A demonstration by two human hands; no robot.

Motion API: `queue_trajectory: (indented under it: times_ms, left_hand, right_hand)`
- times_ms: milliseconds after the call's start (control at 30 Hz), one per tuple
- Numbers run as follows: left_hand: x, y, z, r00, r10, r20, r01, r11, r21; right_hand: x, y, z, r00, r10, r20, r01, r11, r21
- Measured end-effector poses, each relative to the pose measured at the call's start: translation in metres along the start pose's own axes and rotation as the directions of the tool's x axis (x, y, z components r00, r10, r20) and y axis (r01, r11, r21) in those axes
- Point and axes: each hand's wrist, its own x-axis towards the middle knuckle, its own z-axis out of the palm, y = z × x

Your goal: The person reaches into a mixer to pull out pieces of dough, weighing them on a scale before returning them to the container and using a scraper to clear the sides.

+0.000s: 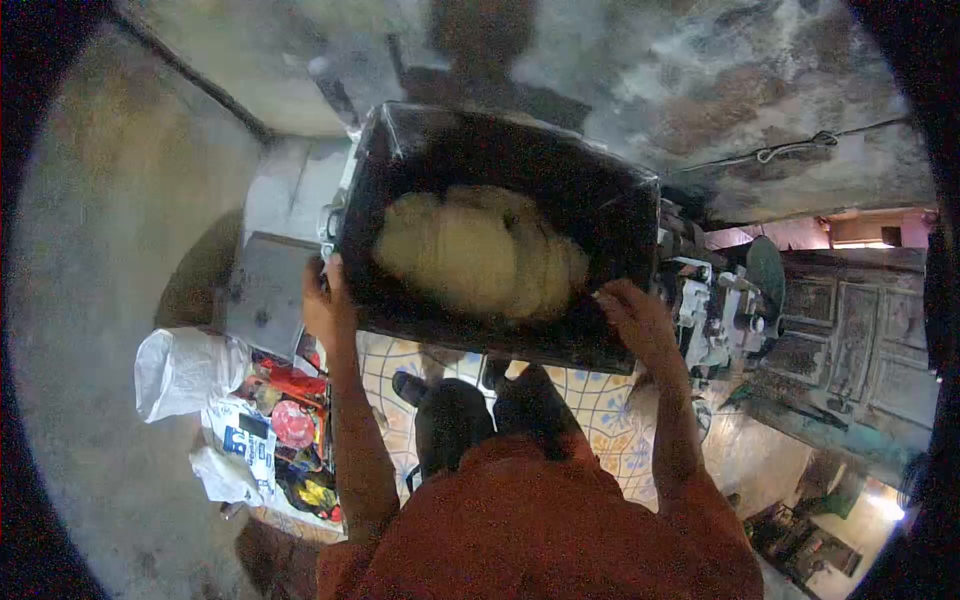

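Beneath your fingers (pixel 612 293) patterned tile floor (pixel 600 400), stained walls (pixel 100 250) beyond, left hand (pixel 325 300), right hand (pixel 640 320) gripping black tub (pixel 600 200), packet (pixel 245 440) print unreadable

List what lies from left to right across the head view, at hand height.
White sack, left hand, yellowish mass in the black tub, right hand, grey machine, carved wooden door.
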Motion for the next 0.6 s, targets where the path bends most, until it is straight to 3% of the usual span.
queue_trajectory:
  times_ms: [100, 200, 233, 333, 400, 533, 600]
  left_hand:
    - [0.000, 0.002, 0.000, 1.000, -0.012, -0.026, 0.012, 1.000, -0.015]
    - [-0.003, 0.013, -0.001, 0.998, 0.036, -0.042, -0.039, 0.997, -0.066]
    - [-0.003, 0.010, 0.000, 0.997, 0.044, -0.063, -0.048, 0.997, -0.064]
    - [0.004, 0.007, 0.004, 0.996, 0.043, -0.079, -0.047, 0.997, -0.054]
    - [0.002, 0.015, -0.002, 0.999, -0.016, -0.039, 0.015, 0.999, -0.028]
    - [0.003, 0.008, -0.002, 0.997, -0.074, -0.038, 0.074, 0.997, -0.015]
    - [0.000, 0.012, 0.000, 0.993, -0.102, -0.064, 0.100, 0.994, -0.036]
  right_hand:
    - [0.029, 0.010, 0.013, 0.988, -0.108, 0.111, 0.125, 0.979, -0.159]
    - [0.082, 0.057, 0.062, 0.932, -0.263, 0.249, 0.316, 0.926, -0.206]
    - [0.097, 0.057, 0.078, 0.928, -0.279, 0.245, 0.336, 0.913, -0.231]
    - [0.110, 0.015, 0.120, 0.945, -0.328, 0.021, 0.310, 0.871, -0.381]
    - [0.110, -0.003, 0.124, 0.926, -0.373, 0.064, 0.357, 0.804, -0.476]
    - [0.138, -0.031, 0.072, 0.760, -0.334, 0.558, 0.622, 0.624, -0.473]
    - [0.145, -0.010, 0.069, 0.825, -0.321, 0.466, 0.517, 0.761, -0.392]
